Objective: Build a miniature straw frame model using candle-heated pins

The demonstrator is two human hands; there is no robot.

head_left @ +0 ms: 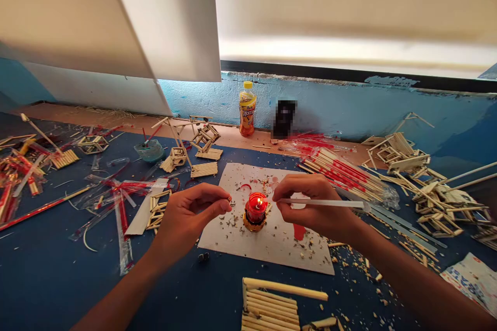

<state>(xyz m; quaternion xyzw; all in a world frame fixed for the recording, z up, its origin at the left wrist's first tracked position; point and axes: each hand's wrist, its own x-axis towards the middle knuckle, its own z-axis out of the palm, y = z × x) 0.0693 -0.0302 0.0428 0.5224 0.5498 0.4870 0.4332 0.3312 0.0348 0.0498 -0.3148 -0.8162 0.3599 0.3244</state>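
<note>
A lit red candle (pixel 256 209) in a gold-coloured holder stands on a sheet of white paper (pixel 229 243) strewn with small wood bits. To its right, my right hand (pixel 310 212) is closed around a thin translucent white glue stick (pixel 326 202), whose far end is hidden by my fingers near the flame. Left of the candle, my left hand (pixel 194 209) pinches thumb and forefinger together on something tiny at the fingertips, too small to name. Close to me lies a panel of wooden sticks (pixel 272 310) joined side by side.
Bundled wooden sticks (pixel 337 173) and more glue sticks (pixel 407 225) lie at the right. Small stick structures (pixel 402 152) stand on both sides. Behind are a drink bottle (pixel 247 111) and a glass bowl (pixel 149 151). Plastic wrappers (pixel 120 207) cover the left.
</note>
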